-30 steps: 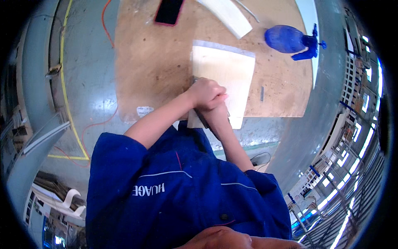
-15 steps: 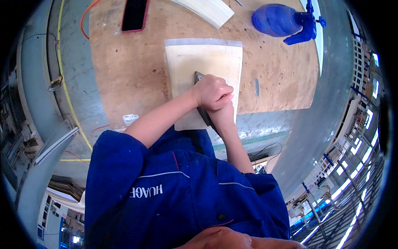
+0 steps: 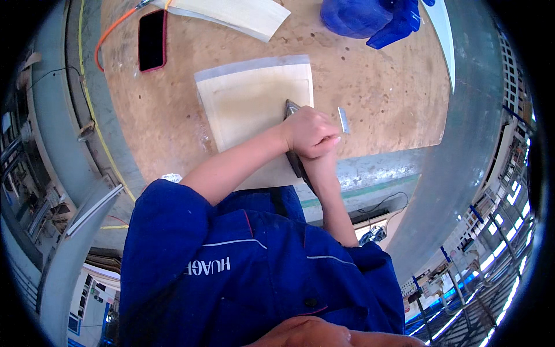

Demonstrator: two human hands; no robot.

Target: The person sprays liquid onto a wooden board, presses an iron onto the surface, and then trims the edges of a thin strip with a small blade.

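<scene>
Pressing a dark pointed scraping tool onto the pale square wooden panel on the brown workbench, your left hand and right hand are clenched together around it. You seem mid-pass; the panel's left side looks unworked.

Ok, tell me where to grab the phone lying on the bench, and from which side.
Take the phone across its two long edges, near the middle, coming straight down from above. It lies flat on the workbench, so only those thin sides offer purchase. The orange cable passes by its far corner.
</scene>
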